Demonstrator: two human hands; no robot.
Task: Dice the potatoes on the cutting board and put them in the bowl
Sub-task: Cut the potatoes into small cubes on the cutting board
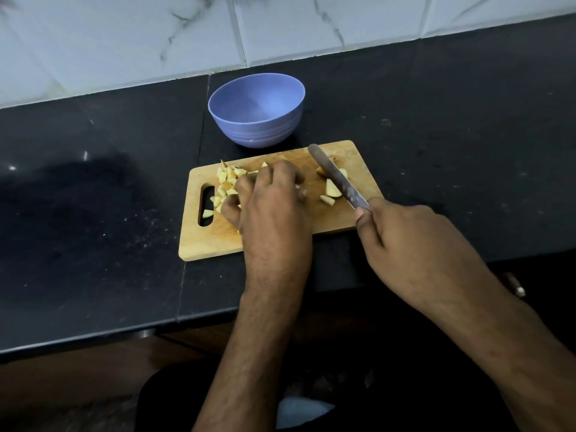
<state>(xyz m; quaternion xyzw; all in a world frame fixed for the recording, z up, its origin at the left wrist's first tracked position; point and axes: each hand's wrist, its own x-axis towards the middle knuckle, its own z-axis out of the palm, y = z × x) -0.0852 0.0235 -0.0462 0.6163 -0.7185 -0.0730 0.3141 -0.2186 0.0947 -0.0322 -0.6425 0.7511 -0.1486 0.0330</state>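
Hands worked over a wooden cutting board (274, 241) lying at the centre of the frame on a dark counter (93, 229). On the left part of the board, near its handle slot, lay a pile of small diced potato pieces (225, 185). The left hand (268, 204) rested palm-down beside and partly over that pile, fingers bent against the dice as if gathering them; whether it actually held any could not be told. On the right part of the board sat a few larger potato chunks (331, 188), not yet diced. The right hand (414, 241), at right of centre, gripped the handle of a knife (338, 179), whose blade slanted up and left across those chunks. Just above the board stood a blue bowl (258, 132), and it looked empty. Judging by this, most of the dicing appeared done, while the last chunks and the whole transfer to the bowl remained.
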